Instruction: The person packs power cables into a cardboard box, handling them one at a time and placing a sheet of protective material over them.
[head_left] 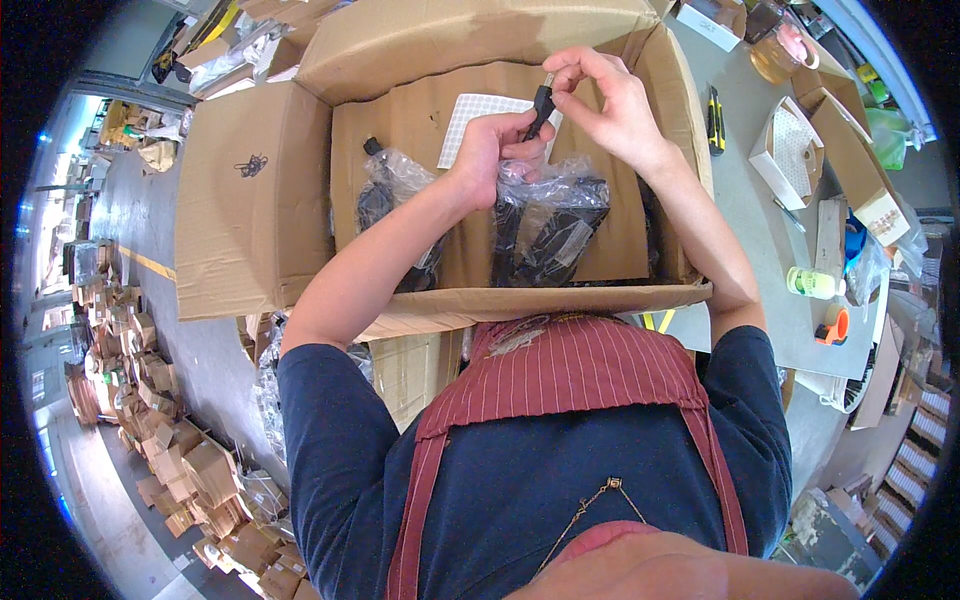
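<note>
Over the open cardboard box (pixel 280 190), my left hand (pixel 490 155) is closed round a black cable plug (pixel 542 108) with a metal tip pointing up. My right hand (pixel 612 108) has its thumb and index finger pinched at that tip. Just below my left hand lies a clear plastic bag with a black device (pixel 550 235) inside. A second bagged black item (pixel 385 205) rests to its left in the box. Behind my left hand is a white sheet of round stickers (pixel 470 118), partly covered by the hand.
Right of the box, a grey table (pixel 740 200) holds a utility knife (pixel 715 120), a small white box (pixel 787 150), a green-labelled bottle (pixel 815 283) and an orange tape roll (pixel 832 325). Many cardboard cartons (pixel 190 460) are piled on the floor at left.
</note>
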